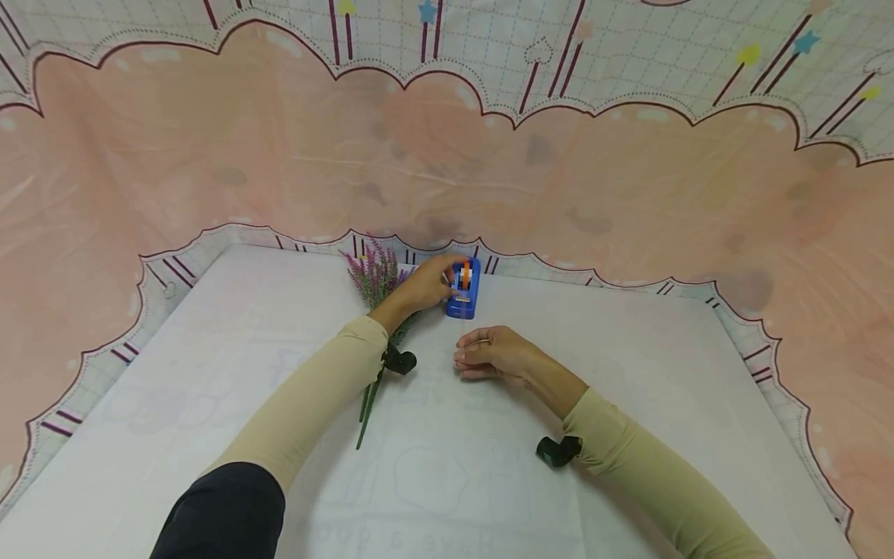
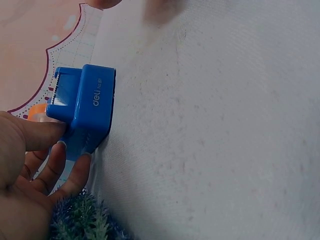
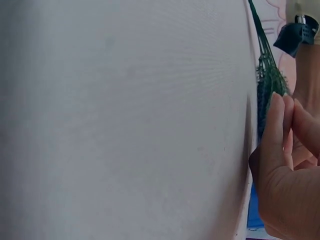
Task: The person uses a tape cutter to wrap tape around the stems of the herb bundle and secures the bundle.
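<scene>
A blue tape dispenser point(image 1: 462, 303) marked "deli", with an orange hub, stands near the far edge of the white surface. My left hand point(image 1: 424, 286) grips its side; the left wrist view shows the thumb against the dispenser point(image 2: 95, 100) and the other fingers bent below. Nearer me and to the right, my right hand point(image 1: 504, 355) is held with loosely bent fingers, apart from the dispenser. Thumb and fingertips come close together in the right wrist view, with nothing visible between them. Purple artificial flowers point(image 1: 373, 272) with green stems lie partly beneath my left forearm.
The white tabletop point(image 1: 433, 466) has faint markings. Beyond its edges spreads a peach cloth point(image 1: 447, 155) with a scalloped, patterned border. Each wrist carries a dark camera mount, one at the left wrist point(image 1: 400, 359) and one at the right wrist point(image 1: 557, 452).
</scene>
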`<move>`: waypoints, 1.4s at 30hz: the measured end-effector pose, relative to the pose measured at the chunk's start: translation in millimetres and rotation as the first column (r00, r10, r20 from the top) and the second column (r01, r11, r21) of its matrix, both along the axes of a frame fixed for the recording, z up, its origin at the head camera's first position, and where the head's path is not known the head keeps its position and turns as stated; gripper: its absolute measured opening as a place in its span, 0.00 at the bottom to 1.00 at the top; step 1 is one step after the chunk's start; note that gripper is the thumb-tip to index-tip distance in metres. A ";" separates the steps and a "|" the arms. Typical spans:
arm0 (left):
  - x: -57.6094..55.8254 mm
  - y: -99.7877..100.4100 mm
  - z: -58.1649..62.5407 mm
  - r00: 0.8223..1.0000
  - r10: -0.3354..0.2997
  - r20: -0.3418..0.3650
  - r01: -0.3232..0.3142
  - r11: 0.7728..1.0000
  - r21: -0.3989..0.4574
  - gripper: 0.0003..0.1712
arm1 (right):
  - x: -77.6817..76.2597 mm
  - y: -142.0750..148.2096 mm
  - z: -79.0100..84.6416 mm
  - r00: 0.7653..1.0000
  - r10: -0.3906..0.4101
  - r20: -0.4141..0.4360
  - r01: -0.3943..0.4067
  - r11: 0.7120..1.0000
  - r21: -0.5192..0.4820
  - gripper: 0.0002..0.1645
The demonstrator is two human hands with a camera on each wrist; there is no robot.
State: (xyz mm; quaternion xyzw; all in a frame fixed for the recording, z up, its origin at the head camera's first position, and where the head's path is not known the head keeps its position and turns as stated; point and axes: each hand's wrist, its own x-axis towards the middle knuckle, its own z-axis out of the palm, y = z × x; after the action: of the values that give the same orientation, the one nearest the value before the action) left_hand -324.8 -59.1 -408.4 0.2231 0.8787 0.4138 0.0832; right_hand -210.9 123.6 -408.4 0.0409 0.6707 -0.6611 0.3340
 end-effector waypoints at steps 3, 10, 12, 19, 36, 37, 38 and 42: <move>0.4 0.1 0.9 1.000 0.000 0.000 0.000 1.000 -0.004 0.41 | 0.2 0.3 -0.6 1.000 0.009 -0.002 -0.009 1.000 0.005 0.17; 1.3 -1.4 4.7 1.000 -0.005 -0.019 0.004 1.000 -0.026 0.40 | 0.6 -0.8 -0.6 1.000 0.024 -0.010 -0.024 1.000 -0.010 0.16; 2.0 -2.7 7.2 0.999 -0.015 -0.028 0.013 0.999 -0.045 0.40 | 0.7 -0.7 -0.2 0.999 0.038 -0.032 -0.038 0.999 0.001 0.16; 7.6 -16.0 26.7 0.997 -0.063 -0.041 0.062 0.998 -0.025 0.39 | 0.6 0.5 1.4 0.993 0.071 -0.096 -0.068 0.997 0.035 0.15; 49.5 -75.6 49.2 0.993 -0.110 -0.045 0.111 0.993 0.028 0.35 | 5.2 6.1 5.0 0.992 0.086 -0.088 -0.078 0.993 0.091 0.11; 52.4 -79.2 47.6 0.993 -0.110 -0.042 0.111 0.993 0.025 0.35 | 5.6 6.4 5.2 0.993 0.086 -0.086 -0.078 0.993 0.091 0.11; 55.9 -82.9 46.2 0.993 -0.110 -0.041 0.110 0.994 0.020 0.35 | 6.0 6.6 5.2 0.992 0.091 -0.089 -0.083 0.992 0.090 0.10; 69.9 -96.2 40.8 0.993 -0.110 -0.040 0.110 0.994 0.000 0.33 | 7.6 7.7 5.1 0.988 0.108 -0.106 -0.098 0.990 0.097 0.09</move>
State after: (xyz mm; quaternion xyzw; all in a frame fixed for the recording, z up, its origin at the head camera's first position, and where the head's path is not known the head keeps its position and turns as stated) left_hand -255.0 -155.3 -367.6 0.2794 0.8663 0.4048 0.0879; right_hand -203.3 131.2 -403.3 -0.0154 0.7191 -0.6126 0.3277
